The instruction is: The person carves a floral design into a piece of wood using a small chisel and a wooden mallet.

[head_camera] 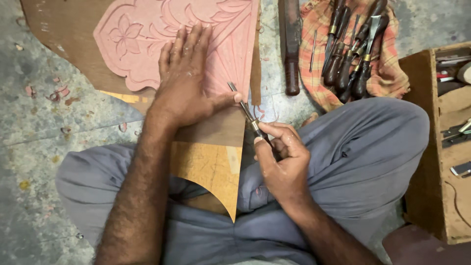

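Carving chisel (248, 115) is pinched in our right hand (282, 164), tip at the right edge of the pink carved floral panel (142, 39) lying on a brown board (211, 162) across our lap. Left hand (184, 81) rests flat and unclenched on the panel, thumb touching the blade. More chisels (353, 49) sit on a checked cloth (387, 78) nearby.

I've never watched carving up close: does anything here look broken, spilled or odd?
Nothing looks damaged. Small pink chips lie scattered on the floor left of the carved pink panel. The left hand lies flat on the panel; the right hand grips a chisel.
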